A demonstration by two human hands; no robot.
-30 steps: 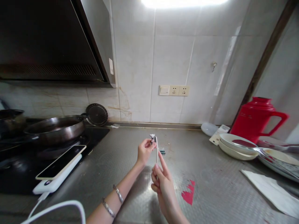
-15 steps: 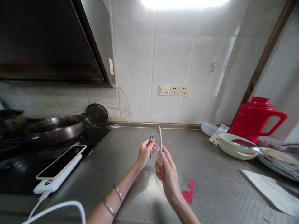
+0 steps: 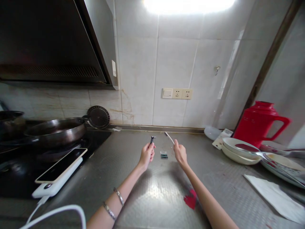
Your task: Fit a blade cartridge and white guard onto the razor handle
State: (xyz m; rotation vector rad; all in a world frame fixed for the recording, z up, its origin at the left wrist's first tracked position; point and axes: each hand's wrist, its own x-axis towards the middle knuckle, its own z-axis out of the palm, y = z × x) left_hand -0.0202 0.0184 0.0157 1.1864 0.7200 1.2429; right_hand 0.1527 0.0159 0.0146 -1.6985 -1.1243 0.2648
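Note:
My left hand (image 3: 146,156), with two silver bangles on its forearm, is closed around the dark handle of a small razor (image 3: 152,139). Its silvery T-shaped head points up. In my right hand (image 3: 180,154) is a thin white stick (image 3: 169,138) with a dark tip, tilted up and to the left; its exact kind is unclear. Between the hands, a small clear packet with dark green strips (image 3: 164,155) lies on the metal counter (image 3: 143,203). The hands are apart from each other.
At left, a phone (image 3: 62,165) rests on a white power bank (image 3: 57,187) with a cable, by a pan (image 3: 59,130) on the stove. Stacked bowls (image 3: 238,156), a red thermos (image 3: 257,124) and a white napkin (image 3: 274,197) are at right. A red patch (image 3: 190,199) marks the counter.
My right hand has moved right, away from my left, and the white stick has tipped leftward. The small packet between the hands now shows on the counter. My left hand still holds the razor.

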